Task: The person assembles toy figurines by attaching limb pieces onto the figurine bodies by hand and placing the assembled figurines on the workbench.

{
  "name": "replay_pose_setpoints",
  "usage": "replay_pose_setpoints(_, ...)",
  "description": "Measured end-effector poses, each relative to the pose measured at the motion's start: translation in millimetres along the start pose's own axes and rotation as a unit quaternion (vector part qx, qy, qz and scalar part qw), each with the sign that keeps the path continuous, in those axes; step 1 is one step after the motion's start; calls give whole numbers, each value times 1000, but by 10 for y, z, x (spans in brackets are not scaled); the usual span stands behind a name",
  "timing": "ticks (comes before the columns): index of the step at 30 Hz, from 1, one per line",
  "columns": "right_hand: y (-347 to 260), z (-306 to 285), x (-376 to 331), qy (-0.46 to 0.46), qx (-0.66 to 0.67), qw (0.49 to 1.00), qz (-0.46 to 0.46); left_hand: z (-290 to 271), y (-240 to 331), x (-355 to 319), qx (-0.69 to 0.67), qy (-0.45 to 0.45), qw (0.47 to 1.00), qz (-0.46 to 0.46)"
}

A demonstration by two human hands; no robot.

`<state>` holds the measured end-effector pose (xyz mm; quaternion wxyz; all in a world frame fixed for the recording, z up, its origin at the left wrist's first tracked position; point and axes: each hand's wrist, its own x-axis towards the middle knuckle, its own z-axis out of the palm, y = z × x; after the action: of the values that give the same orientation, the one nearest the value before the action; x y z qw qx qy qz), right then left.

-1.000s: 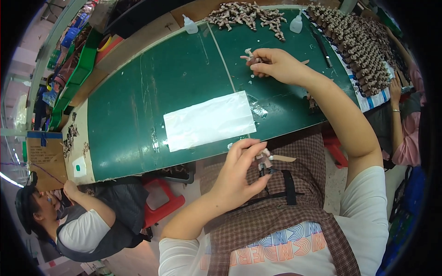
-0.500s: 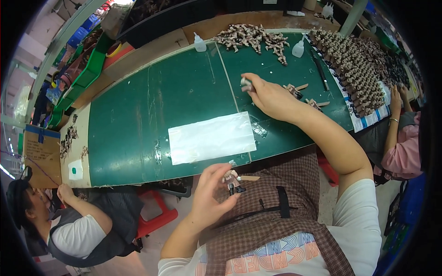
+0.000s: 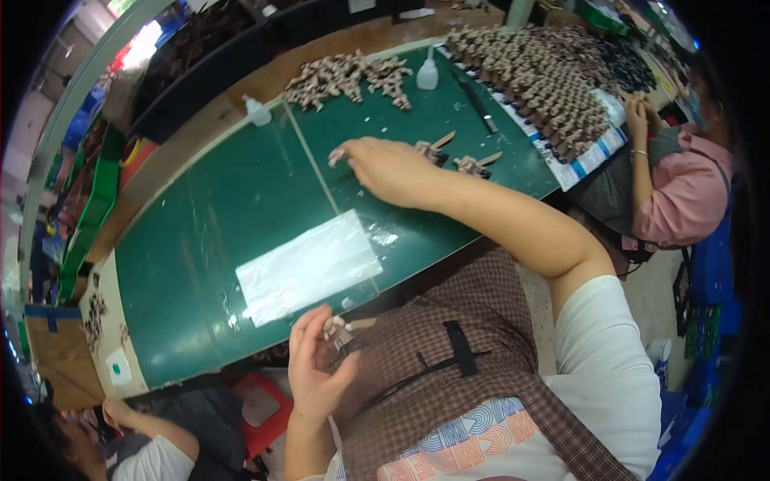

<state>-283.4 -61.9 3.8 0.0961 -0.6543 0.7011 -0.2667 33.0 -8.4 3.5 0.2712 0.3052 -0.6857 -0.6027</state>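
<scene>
My left hand (image 3: 314, 370) is at the near table edge, its fingers closed round a small painted figurine (image 3: 340, 333) with dark legs and a flat tan blade-like piece sticking out. Over the green table (image 3: 200, 232), my right hand (image 3: 391, 171) pinches a small pale piece (image 3: 336, 157) between thumb and fingertips; its exact kind is too small to tell. Just beyond my right wrist lie two more figurines with tan blades, a farther one (image 3: 431, 152) and a nearer one (image 3: 472, 166). A white sheet (image 3: 309, 268) lies between my hands.
At the far side are a heap of pale figurine parts (image 3: 341, 78), two white squeeze bottles, left (image 3: 257, 111) and right (image 3: 427, 74), and a black pen-like tool (image 3: 475, 102). Dense rows of figurines (image 3: 537, 88) stand at right. Co-workers sit at right (image 3: 682, 188) and lower left (image 3: 152, 445).
The view has turned, so the table and both hands appear farther left. My left hand still holds the figurine and my right the pale piece.
</scene>
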Motion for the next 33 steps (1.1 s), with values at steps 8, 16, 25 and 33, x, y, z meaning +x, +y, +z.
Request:
replay_pose_setpoints(8,-114,-71,-142,37,81,996,-1,15,-4,69,6,-10,1000,-25)
replay_pose_setpoints(16,-658,154,-228,-3,166,984,-69,-66,-45,43,-23,-26,999,-6)
replay_pose_setpoints(25,-841,363,-155,-25,49,992,-116,-156,-75,-18,-190,2,981,-31)
replay_pose_setpoints(33,-872,441,-94,-28,33,988,-150,-171,-86,-9,-281,35,958,-45)
